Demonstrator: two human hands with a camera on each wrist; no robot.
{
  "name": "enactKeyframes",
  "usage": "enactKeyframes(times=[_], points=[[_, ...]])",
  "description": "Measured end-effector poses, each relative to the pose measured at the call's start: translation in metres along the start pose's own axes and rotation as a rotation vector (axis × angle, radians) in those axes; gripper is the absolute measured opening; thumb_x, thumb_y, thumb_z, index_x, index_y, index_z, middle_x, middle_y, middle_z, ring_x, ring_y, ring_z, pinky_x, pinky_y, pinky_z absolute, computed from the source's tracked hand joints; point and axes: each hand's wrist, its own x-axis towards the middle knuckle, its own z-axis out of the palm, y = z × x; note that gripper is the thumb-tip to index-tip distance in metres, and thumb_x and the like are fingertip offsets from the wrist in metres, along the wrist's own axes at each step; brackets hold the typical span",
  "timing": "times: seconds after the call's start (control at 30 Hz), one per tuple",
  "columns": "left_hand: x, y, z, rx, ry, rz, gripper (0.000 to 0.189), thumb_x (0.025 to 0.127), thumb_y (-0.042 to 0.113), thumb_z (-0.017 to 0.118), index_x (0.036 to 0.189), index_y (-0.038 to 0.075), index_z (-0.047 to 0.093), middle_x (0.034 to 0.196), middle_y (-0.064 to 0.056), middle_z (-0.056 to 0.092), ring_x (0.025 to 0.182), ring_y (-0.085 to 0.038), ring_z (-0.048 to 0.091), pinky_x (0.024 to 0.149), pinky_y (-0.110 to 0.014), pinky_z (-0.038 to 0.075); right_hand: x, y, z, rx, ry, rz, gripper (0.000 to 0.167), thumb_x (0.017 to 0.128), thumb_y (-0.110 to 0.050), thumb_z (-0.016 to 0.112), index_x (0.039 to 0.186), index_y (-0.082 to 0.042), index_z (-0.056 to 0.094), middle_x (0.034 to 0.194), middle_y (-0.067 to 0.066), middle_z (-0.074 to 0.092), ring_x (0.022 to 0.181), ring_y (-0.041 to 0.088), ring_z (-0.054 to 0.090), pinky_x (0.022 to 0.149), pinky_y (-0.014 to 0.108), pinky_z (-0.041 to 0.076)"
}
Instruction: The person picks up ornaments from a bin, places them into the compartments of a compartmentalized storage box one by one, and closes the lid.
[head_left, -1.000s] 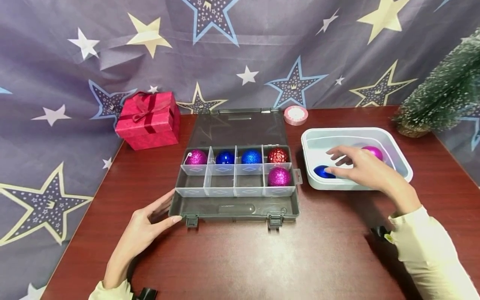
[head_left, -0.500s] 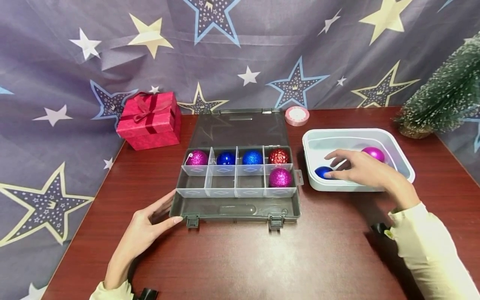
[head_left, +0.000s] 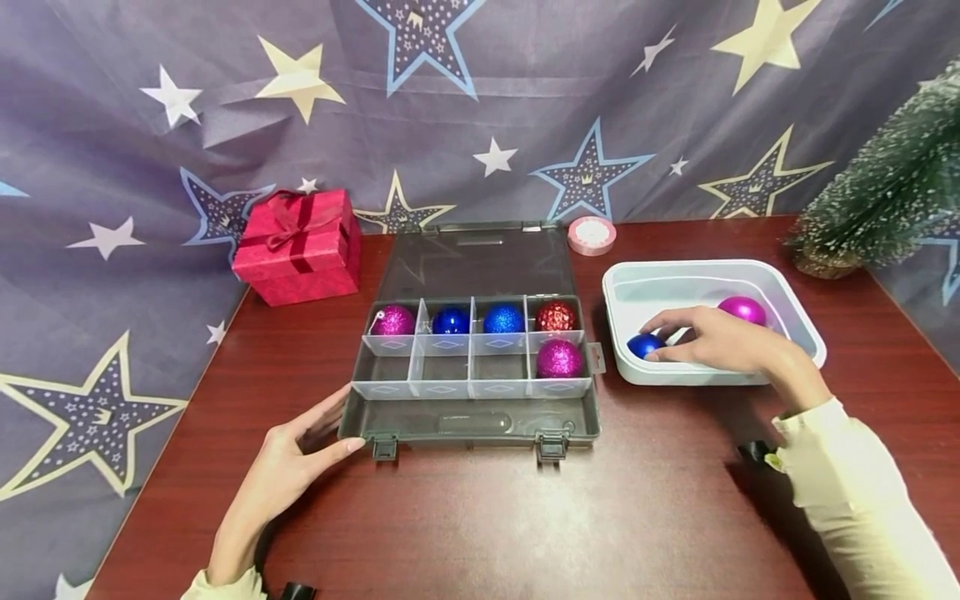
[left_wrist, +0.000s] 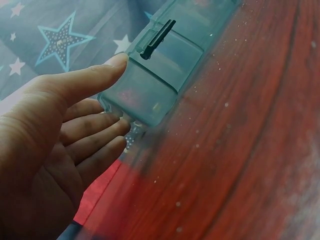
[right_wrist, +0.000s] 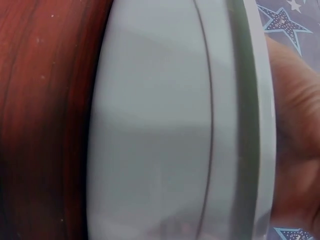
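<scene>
A glossy reddish-brown table (head_left: 480,517) fills the scene, with a grey-purple star-printed cloth (head_left: 517,92) behind it. A red gift box (head_left: 298,247) stands far left, a pink roll (head_left: 592,237) at the far edge and a frosted small tree (head_left: 885,183) far right. The compartment case (head_left: 427,417) lies with its lid (head_left: 480,262) laid back on the far side; the left hand (head_left: 288,462) touches its near left corner, thumb and fingers extended and apart, gripping nothing. To the right is the pale tub (head_left: 686,375), where the right hand (head_left: 712,340) has thumb and fingers curved around the blue ball (head_left: 642,345) at the left end; a pink ball (head_left: 742,311) lies beyond that hand, farther right.
</scene>
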Motion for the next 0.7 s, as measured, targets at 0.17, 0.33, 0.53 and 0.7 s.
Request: enactKeyframes(times=[0.17, 0.33, 0.53, 0.7], points=[[-0.001, 0.000, 0.000, 0.001, 0.002, 0.002, 0.068, 0.090, 0.011, 0.083, 0.151, 0.019, 0.056, 0.135, -0.008, 0.066, 0.119, -0.006, 0.064, 0.097, -0.014, 0.048, -0.004, -0.001, -0.003, -0.018, 0.085, 0.010, 0.034, 0.095, -0.021, 0.078, 0.126, -0.008, 0.071, 0.115, 0.005, 0.073, 0.105, 0.021, 0.066, 0.090, 0.040, 0.052], [0.000, 0.000, 0.000, 0.000, -0.001, 0.003, 0.068, 0.090, 0.011, 0.083, 0.151, 0.019, 0.055, 0.136, -0.009, 0.066, 0.120, -0.006, 0.064, 0.097, -0.015, 0.048, -0.009, -0.007, -0.009, -0.030, 0.167, 0.034, 0.042, 0.096, -0.026, 0.078, 0.133, -0.008, 0.067, 0.122, 0.014, 0.071, 0.106, 0.025, 0.068, 0.086, 0.030, 0.051], [0.000, 0.000, 0.000, -0.008, 0.000, 0.002, 0.068, 0.090, 0.011, 0.083, 0.151, 0.020, 0.055, 0.136, -0.009, 0.066, 0.120, -0.006, 0.064, 0.097, -0.015, 0.048, -0.010, -0.015, -0.010, -0.020, 0.261, -0.005, 0.043, 0.095, -0.023, 0.079, 0.134, -0.011, 0.067, 0.120, 0.011, 0.072, 0.102, 0.025, 0.070, 0.081, 0.014, 0.049], [0.000, -0.001, 0.000, -0.002, -0.002, 0.002, 0.068, 0.090, 0.012, 0.083, 0.151, 0.020, 0.056, 0.136, -0.009, 0.066, 0.120, -0.006, 0.064, 0.097, -0.014, 0.048, -0.012, -0.025, -0.008, -0.014, 0.303, -0.007, 0.043, 0.093, -0.023, 0.081, 0.134, -0.015, 0.069, 0.121, 0.006, 0.072, 0.105, 0.025, 0.070, 0.084, 0.021, 0.052]])
